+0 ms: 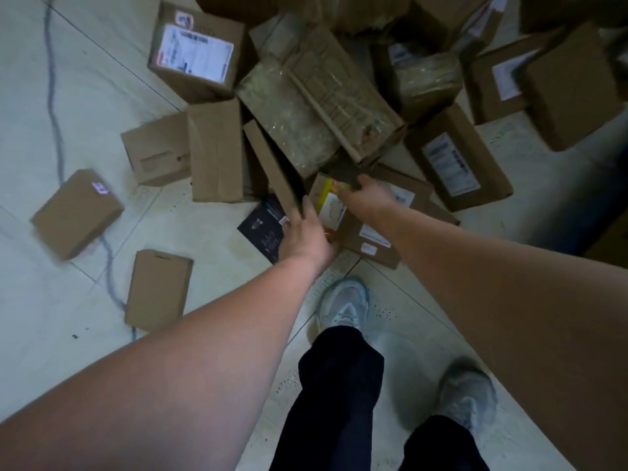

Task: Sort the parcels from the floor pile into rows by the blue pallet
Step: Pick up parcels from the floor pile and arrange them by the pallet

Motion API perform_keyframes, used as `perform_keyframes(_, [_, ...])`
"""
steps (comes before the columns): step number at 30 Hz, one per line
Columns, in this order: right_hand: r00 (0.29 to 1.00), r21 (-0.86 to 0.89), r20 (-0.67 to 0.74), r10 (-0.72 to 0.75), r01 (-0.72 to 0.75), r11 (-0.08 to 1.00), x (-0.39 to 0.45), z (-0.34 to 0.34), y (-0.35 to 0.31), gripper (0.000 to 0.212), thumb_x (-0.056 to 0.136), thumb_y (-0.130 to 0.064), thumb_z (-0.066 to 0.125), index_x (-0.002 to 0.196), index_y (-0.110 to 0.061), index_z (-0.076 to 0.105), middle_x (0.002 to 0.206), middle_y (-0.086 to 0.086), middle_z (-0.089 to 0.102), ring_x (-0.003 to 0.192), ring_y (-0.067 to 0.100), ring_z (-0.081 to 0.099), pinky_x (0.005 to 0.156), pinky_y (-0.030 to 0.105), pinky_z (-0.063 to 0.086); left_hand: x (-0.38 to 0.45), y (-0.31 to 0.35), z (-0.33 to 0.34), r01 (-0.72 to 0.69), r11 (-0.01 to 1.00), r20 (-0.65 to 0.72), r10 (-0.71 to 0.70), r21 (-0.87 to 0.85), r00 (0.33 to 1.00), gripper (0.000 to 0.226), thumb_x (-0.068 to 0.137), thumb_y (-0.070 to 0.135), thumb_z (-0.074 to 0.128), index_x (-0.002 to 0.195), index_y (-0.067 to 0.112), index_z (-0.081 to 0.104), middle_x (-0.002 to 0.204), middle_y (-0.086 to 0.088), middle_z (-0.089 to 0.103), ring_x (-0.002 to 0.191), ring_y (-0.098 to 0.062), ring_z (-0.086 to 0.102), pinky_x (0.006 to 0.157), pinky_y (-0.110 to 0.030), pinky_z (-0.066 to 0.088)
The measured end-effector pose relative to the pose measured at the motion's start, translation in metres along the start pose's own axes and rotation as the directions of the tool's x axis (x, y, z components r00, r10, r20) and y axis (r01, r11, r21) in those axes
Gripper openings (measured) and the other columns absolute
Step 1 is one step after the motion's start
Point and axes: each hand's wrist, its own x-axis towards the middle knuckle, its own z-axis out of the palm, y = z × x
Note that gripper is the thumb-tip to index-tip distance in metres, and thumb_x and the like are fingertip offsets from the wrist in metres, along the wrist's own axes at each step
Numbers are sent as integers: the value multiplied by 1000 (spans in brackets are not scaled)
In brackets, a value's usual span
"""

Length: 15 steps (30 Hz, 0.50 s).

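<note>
Both your hands are down at the near edge of the pile (339, 96). Your left hand (302, 232) lies fairly flat, fingers straight against the left side of a small box (331, 205) with yellow on it. Your right hand (360, 195) is curled over its far end – can't tell how tight. A black packet (263, 232) sits just left, loose boxes (76, 212) further out on the floor (68, 96).
</note>
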Motion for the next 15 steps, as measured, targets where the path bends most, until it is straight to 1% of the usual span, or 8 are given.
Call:
perform_keyframes(2, [1000, 32, 21, -3, 2, 999, 10, 9, 7, 60, 96, -44, 56, 144, -11, 41, 135, 13, 55, 121, 29, 54, 85, 31, 44, 12, 4, 12, -10, 999, -7, 10, 53, 1000, 116, 81, 42, 75, 155, 10, -8, 152, -17, 19, 136, -40, 30, 105, -47, 37])
perform_keyframes(4, [1000, 55, 1, -24, 24, 998, 11, 12, 15, 63, 92, -47, 61, 142, -12, 44, 134, 11, 56, 120, 27, 55, 91, 34, 47, 16, 10, 20, -2, 997, -40, 5, 82, 999, 124, 78, 44, 77, 154, 8, -14, 151, -18, 18, 134, -41, 32, 104, -46, 39])
perform_keyframes(6, [1000, 137, -4, -12, 12, 991, 6, 11, 18, 62, 90, -52, 61, 137, -12, 51, 130, 8, 60, 119, 27, 56, 93, 35, 47, 14, 14, 19, 23, 998, -73, -19, 56, 997, 128, 75, 41, 80, 154, 9, -16, 150, -19, 18, 132, -42, 34, 102, -45, 40])
perform_keyframes(8, [1000, 252, -4, 14, -12, 968, -3, 2, 17, 54, 94, -59, 47, 122, -15, 65, 116, 7, 67, 110, 26, 62, 89, 34, 49, 11, 16, 8, 54, 998, -48, -53, 21, 997, 133, 70, 45, 82, 154, 13, -16, 150, -18, 19, 132, -43, 34, 103, -47, 39])
perform_keyframes(10, [1000, 353, -6, 19, -15, 936, -15, -16, 14, 58, 97, -63, 34, 111, -21, 71, 109, 6, 71, 105, 26, 64, 94, 38, 49, 6, 14, -15, 33, 999, -24, -33, 33, 999, 133, 66, 51, 81, 155, 14, -11, 153, -18, 20, 136, -41, 34, 108, -44, 35])
perform_keyframes(12, [1000, 397, -5, 6, -4, 918, -33, -45, 10, 59, 96, -64, 33, 115, -22, 69, 114, 6, 70, 108, 25, 63, 99, 41, 48, -1, 19, -46, -15, 1000, 6, 15, -9, 1000, 121, 68, 50, 80, 155, 13, 4, 150, -18, 31, 132, -33, 42, 108, -36, 38])
perform_keyframes(13, [1000, 395, 2, -13, 11, 919, -42, -61, 12, 57, 96, -63, 36, 120, -21, 67, 117, 4, 68, 111, 23, 61, 99, 40, 47, -6, 23, -63, -45, 996, 32, 48, -78, 998, 106, 72, 45, 79, 152, 14, 17, 145, -15, 41, 123, -28, 51, 100, -30, 44])
perform_keyframes(15, [997, 380, 36, -70, 51, 924, -65, -93, 19, 53, 95, -61, 45, 128, -23, 63, 119, -2, 64, 111, 18, 58, 93, 32, 45, -20, 41, -95, -78, 964, 138, 116, -255, 984, 68, 77, 42, 74, 136, 29, 43, 125, -3, 60, 94, -17, 62, 73, -23, 54])
